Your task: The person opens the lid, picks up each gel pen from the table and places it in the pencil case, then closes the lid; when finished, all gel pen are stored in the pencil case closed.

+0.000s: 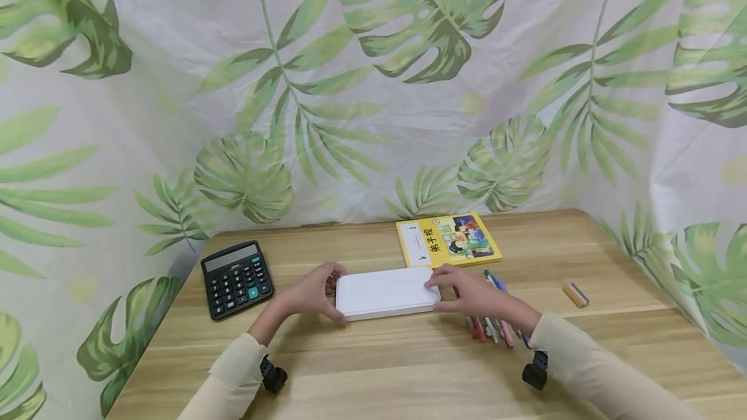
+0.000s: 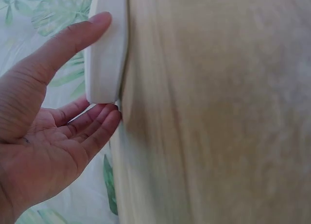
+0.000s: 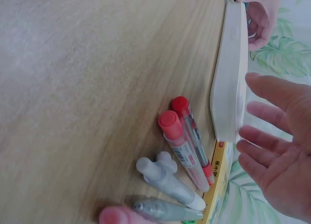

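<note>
A flat white box (image 1: 385, 293) with rounded corners is at the middle of the table, its long side toward me. My left hand (image 1: 313, 293) holds its left end; in the left wrist view the thumb (image 2: 99, 22) lies on the box (image 2: 107, 54) and the fingertips (image 2: 109, 114) meet its end. My right hand (image 1: 467, 291) is at the other end, its fingers loosely extended. In the right wrist view these fingers (image 3: 257, 136) are beside the upper edge of the box (image 3: 229, 83); whether they press on it I cannot tell. What the box contains is hidden.
Several pens (image 1: 490, 326) lie partly under my right forearm. Behind the box is a yellow book (image 1: 446, 238). A black calculator (image 1: 237, 279) lies at the left, and a small orange and blue-grey eraser-like block (image 1: 576, 294) at the right. Leaf-patterned cloth (image 1: 373, 115) hangs behind the table.
</note>
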The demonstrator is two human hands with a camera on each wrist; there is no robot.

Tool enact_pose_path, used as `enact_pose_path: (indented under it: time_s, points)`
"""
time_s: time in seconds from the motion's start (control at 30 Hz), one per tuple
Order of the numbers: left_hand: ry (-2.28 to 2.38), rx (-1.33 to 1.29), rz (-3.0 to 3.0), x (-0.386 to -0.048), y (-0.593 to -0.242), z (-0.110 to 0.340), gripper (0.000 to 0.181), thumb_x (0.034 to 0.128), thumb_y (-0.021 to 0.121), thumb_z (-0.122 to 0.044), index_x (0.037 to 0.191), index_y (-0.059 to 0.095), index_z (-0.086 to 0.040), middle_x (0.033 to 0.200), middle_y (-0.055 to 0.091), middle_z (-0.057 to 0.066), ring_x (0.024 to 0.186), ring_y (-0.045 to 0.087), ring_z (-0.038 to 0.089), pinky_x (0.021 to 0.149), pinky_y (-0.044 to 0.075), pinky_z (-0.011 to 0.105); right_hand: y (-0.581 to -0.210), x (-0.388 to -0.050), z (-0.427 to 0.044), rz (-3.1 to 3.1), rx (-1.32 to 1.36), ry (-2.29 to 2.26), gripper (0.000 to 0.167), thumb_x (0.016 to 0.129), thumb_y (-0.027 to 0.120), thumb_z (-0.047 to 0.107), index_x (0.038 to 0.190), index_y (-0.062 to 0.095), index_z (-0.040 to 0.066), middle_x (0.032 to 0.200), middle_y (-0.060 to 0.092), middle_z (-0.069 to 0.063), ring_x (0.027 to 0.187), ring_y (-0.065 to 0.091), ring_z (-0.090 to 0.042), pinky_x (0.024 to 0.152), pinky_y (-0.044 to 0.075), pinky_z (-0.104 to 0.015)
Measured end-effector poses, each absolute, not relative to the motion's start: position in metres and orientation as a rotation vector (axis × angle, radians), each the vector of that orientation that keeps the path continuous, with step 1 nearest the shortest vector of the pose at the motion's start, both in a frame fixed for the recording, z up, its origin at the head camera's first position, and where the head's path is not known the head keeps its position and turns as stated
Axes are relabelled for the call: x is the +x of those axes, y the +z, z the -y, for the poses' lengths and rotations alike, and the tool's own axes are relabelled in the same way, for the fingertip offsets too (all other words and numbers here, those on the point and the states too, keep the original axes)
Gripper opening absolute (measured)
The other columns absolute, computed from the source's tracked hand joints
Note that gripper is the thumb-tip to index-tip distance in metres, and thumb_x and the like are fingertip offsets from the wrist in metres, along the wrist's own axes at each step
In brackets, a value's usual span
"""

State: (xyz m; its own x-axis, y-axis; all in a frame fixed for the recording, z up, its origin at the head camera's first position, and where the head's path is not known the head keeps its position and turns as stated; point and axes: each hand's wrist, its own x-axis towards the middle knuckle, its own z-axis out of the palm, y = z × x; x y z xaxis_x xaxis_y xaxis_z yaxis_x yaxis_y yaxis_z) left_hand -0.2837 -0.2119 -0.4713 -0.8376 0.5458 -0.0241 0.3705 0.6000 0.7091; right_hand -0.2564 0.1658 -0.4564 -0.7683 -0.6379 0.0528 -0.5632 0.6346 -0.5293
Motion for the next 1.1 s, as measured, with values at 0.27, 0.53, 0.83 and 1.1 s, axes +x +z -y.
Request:
enact_pose_path:
  time_s: [0.27, 0.53, 0.83, 1.1]
  points:
    - [1.108, 0.759, -2.545, -0.284, -0.478, 0.202, 0.088, 0.0626, 0.098, -0.017, 0.131, 0.048, 0.008, 0.116, 0.056, 0.015, 0.105, 0.056, 0.021, 0.093, 0.05, 0.034, -0.468, -0.263, -0.145, -2.684, -1.107, -0.899, 0.045, 0.087, 0.082, 0.025, 0.127, 0.069, 0.011, 0.135, 0.06, -0.009, 0.125, 0.057, -0.029, 0.105, 0.047, -0.05]
    - [1.093, 0.776, -2.542, -0.284, -0.477, 0.198, 0.085, 0.0613, 0.098, -0.014, 0.128, 0.05, 0.006, 0.117, 0.056, 0.014, 0.105, 0.055, 0.02, 0.094, 0.051, 0.034, -0.474, -0.271, -0.123, -2.67, -1.177, -0.881, 0.052, 0.084, 0.085, 0.025, 0.131, 0.067, 0.015, 0.14, 0.059, -0.006, 0.132, 0.054, -0.027, 0.109, 0.045, -0.048]
    - [1.133, 0.742, -2.527, -0.282, -0.474, 0.197, 0.084, 0.0598, 0.098, -0.01, 0.124, 0.047, 0.006, 0.114, 0.056, 0.015, 0.103, 0.055, 0.02, 0.091, 0.05, 0.031, -0.475, -0.274, -0.108, -2.755, -1.232, -0.788, 0.051, 0.081, 0.087, 0.028, 0.128, 0.07, 0.017, 0.136, 0.061, -0.002, 0.128, 0.056, -0.022, 0.108, 0.046, -0.043]
    - [1.145, 0.718, -2.527, -0.282, -0.473, 0.198, 0.083, 0.0586, 0.099, -0.009, 0.122, 0.047, 0.005, 0.112, 0.055, 0.014, 0.101, 0.054, 0.02, 0.09, 0.049, 0.032, -0.475, -0.271, -0.105, -2.874, -1.304, -0.647, 0.05, 0.08, 0.087, 0.036, 0.125, 0.071, 0.021, 0.133, 0.062, 0.0, 0.125, 0.058, -0.018, 0.103, 0.05, -0.039]
